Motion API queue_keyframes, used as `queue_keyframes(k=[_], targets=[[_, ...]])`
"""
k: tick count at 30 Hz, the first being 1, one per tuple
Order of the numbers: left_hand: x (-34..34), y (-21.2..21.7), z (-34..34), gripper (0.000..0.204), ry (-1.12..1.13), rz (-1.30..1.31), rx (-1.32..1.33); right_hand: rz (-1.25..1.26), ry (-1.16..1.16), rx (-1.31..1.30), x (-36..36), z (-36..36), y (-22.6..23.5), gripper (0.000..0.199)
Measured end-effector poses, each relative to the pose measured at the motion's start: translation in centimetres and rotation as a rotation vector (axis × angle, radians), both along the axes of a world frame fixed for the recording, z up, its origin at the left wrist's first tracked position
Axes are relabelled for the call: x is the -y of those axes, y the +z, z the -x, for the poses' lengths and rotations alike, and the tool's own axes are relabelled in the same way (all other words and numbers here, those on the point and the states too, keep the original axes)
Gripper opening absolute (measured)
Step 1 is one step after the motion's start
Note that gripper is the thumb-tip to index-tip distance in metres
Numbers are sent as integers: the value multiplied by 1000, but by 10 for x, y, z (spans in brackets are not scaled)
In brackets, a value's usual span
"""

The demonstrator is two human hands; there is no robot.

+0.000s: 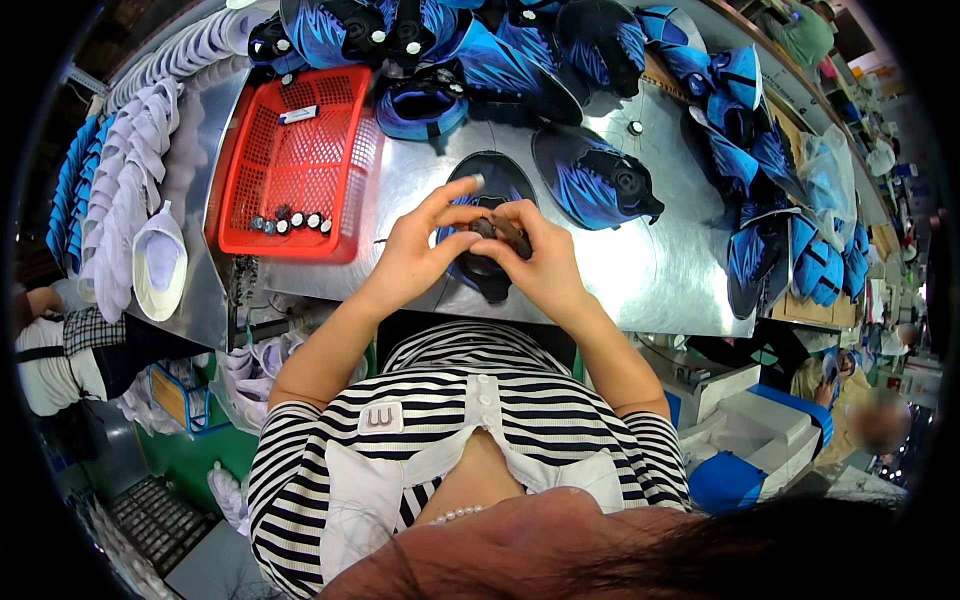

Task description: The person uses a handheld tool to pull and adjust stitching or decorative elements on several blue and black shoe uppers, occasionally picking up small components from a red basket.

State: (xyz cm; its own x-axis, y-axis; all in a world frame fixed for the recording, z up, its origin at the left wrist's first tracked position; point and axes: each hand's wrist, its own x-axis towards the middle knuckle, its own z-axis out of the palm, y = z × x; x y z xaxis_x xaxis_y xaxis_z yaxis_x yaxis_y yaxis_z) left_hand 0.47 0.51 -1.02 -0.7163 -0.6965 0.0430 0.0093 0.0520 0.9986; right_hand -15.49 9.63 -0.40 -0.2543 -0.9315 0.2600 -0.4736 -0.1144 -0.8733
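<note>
Both hands meet at the table's near edge, above a blue-and-black shoe upper [490, 175] lying flat. My left hand [415, 245] pinches a small dark round piece [482, 229] between thumb and fingers, its index finger raised. Right beside it, my right hand [545, 255] is closed on a dark brownish piece [514, 236]. The two pieces touch or nearly touch; whether they are joined I cannot tell. My fingers cover part of the upper. Another blue-and-black upper [590, 180] lies just to the right.
A red plastic basket [228, 200] at left holds several small round dials [297, 220]. More blue uppers [520, 65] pile along the back and right of the metal table [660, 270]. White shoe parts [160, 265] are stacked far left. A white dial [635, 128] lies toward the back.
</note>
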Motion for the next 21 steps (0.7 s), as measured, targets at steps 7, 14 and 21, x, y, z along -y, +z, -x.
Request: queue_keyframes(k=[7, 14, 21], targets=[[7, -3, -30, 34, -225, 1022, 212, -72, -81, 590, 26, 30, -14, 22], [0, 42, 0, 12, -45, -201, -198, -106, -46, 773, 16, 18, -23, 20], [4, 24, 27, 15, -189, -387, -96, -43, -66, 942, 4, 37, -4, 18]])
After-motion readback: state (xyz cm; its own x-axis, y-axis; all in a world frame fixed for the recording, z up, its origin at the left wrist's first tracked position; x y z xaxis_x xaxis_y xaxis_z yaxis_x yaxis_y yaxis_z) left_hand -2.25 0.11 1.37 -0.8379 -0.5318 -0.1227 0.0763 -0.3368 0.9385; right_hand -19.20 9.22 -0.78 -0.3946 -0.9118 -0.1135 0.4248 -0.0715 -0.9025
